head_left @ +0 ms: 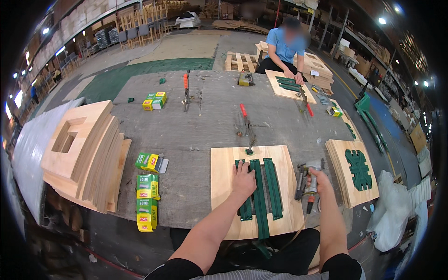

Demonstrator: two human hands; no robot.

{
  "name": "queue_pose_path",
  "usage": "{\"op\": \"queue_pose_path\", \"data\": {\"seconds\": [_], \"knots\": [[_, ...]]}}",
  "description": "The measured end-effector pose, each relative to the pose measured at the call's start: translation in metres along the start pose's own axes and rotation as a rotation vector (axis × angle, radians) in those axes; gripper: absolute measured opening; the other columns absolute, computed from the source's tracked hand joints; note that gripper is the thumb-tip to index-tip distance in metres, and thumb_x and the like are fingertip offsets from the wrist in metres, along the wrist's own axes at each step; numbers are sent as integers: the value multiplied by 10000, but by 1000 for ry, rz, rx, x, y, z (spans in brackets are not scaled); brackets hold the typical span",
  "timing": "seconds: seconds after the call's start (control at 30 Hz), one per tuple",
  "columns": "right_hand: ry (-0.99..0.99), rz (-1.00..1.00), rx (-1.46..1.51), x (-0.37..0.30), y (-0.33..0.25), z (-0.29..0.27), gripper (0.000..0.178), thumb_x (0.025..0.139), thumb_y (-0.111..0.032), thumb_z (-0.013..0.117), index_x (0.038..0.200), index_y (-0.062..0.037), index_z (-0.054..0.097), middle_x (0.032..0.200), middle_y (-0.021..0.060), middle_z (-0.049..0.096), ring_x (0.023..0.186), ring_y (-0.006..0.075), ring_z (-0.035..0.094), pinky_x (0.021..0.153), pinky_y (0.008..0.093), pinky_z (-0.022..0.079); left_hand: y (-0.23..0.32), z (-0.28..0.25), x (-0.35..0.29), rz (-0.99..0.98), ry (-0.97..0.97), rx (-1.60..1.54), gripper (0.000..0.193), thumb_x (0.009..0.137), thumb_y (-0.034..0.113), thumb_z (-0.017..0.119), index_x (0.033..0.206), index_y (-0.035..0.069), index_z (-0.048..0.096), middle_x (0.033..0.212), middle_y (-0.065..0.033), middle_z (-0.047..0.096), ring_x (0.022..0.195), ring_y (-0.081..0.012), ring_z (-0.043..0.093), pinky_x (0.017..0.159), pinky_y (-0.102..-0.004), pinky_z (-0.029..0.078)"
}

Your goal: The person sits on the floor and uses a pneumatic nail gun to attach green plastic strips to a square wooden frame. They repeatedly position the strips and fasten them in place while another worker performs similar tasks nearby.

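Note:
A square pale wooden panel (291, 212) lies on the table in front of me, with green webbing straps (262, 212) running lengthwise over an opening in its middle. My left hand (243, 181) rests on the left straps near their far ends, its fingers spread and pressing down. In my right hand (320, 181) is a staple gun (301, 182), held just off the panel's right edge, with a hose fitting at its lower end. A red-handled toggle clamp (247, 123) reaches the panel's far edge.
Stacked panels with cut-outs (84, 149) stand at left, beside green-and-yellow staple boxes (147, 186). Another stack topped with woven green straps (358, 170) sits at right. Across the table a person in blue (284, 46) handles a strapped panel (280, 91). An orange-handled clamp (186, 88) stands far left.

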State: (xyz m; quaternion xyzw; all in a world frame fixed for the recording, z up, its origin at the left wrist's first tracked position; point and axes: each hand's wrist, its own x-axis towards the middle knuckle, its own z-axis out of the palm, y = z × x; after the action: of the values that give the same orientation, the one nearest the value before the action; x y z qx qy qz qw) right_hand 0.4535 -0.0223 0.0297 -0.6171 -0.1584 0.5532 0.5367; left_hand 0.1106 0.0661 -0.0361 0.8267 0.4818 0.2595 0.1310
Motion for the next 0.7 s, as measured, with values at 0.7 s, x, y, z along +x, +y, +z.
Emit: {"op": "queue_pose_path", "data": {"seconds": [0.7], "knots": [[338, -534, -658, -92, 36, -104, 347, 932, -207, 752, 1176, 35, 705, 930, 101, 743, 877, 179, 730, 688, 335, 560, 45, -39, -113, 5, 113, -620, 229, 1028, 102, 600, 1205, 7, 710, 1171, -172, 716, 1107, -283, 697, 957, -361, 545]]}}
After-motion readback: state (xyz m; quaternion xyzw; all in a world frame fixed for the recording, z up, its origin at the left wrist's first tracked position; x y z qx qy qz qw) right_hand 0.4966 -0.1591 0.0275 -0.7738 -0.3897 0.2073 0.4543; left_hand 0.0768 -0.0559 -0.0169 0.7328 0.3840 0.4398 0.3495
